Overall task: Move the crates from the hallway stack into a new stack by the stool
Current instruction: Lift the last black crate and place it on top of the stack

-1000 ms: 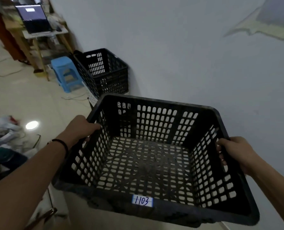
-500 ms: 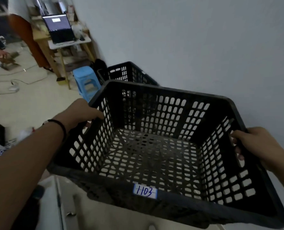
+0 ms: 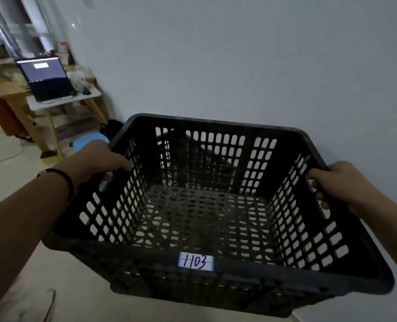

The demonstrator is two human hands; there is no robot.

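I carry an empty black perforated crate (image 3: pixel 216 270), labelled 1103, in front of me above the floor. My left hand (image 3: pixel 99 159) grips its left rim and my right hand (image 3: pixel 339 182) grips the handle slot in its right wall. Through the crate's far wall, a second black crate (image 3: pixel 188 156) shows dimly on the floor by the wall. The blue stool (image 3: pixel 88 142) is mostly hidden behind my left hand and the carried crate.
A white wall (image 3: pixel 262 66) runs along the right. A small wooden table (image 3: pixel 60 105) with an open laptop (image 3: pixel 46 77) stands at the left back, just beyond the stool. Pale floor (image 3: pixel 4 182) lies to the left.
I have moved forward with the crate. The stool and the floor crate are nearer and now mostly hidden behind the carried crate. The table and laptop loom larger.
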